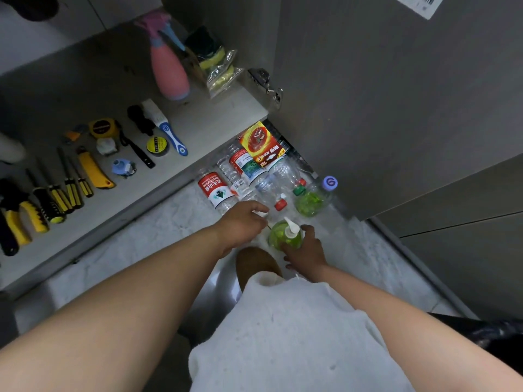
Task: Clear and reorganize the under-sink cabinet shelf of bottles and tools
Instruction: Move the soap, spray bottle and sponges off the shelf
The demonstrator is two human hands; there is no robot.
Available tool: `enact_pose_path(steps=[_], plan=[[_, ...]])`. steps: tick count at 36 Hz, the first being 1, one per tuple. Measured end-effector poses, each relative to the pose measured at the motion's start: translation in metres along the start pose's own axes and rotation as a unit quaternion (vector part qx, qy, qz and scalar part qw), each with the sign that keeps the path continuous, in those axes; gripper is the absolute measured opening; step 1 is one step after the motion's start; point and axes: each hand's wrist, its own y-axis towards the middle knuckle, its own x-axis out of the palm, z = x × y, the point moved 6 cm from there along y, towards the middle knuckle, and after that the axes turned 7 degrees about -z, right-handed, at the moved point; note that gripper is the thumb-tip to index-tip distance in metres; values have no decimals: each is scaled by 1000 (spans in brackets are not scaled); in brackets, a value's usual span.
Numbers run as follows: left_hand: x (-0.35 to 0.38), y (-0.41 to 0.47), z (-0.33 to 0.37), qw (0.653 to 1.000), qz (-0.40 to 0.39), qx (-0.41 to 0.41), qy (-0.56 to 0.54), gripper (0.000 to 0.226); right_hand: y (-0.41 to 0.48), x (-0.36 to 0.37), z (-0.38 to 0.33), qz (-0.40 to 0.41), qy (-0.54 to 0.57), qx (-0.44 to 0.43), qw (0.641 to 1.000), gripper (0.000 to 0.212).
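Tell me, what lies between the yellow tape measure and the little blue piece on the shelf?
A crumpled white wad, seen in the head view.

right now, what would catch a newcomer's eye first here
The right hand grips a green pump bottle at centre, the left hand beside it. Behind, clear plastic bottles with red labels lie on the pale floor; on the cabinet shelf sit yellow-handled tools and a pink spray bottle.

Tools (93, 171) line the shelf (215, 114), spray bottle (169, 72) behind them, plastic bottles (246, 171) on the floor (127, 250).
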Motion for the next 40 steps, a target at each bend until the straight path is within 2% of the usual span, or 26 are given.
enact_pose_path(steps=[10,18,24,27,31,33,36,38,40], plan=[[-15,-2,-9,998,48,3,-35,30,12,-16,-23,63,-84,-49,993,65],[-20,-7,-12,998,53,3,-37,26,7,-23,-26,73,-68,-29,995,65],[-23,-7,-13,999,43,-2,-2,31,1,-26,-27,52,-84,-4,995,65],[-27,-13,-6,999,42,6,15,30,0,-28,-27,4,-156,65,986,54],[-40,-24,12,996,50,44,52,24,-19,-22,-42,-167,-158,103,968,19],[-52,-31,23,991,62,64,96,23,-29,-18,-62,-238,-163,76,954,19],[-78,-40,40,978,88,86,168,23,-37,-15,-107,-305,-102,-6,947,22],[-97,-45,49,968,108,97,207,18,-39,-15,-144,-303,-100,-63,946,20],[-120,-47,54,958,132,99,236,18,-36,-13,-181,-262,-135,-121,948,15]])
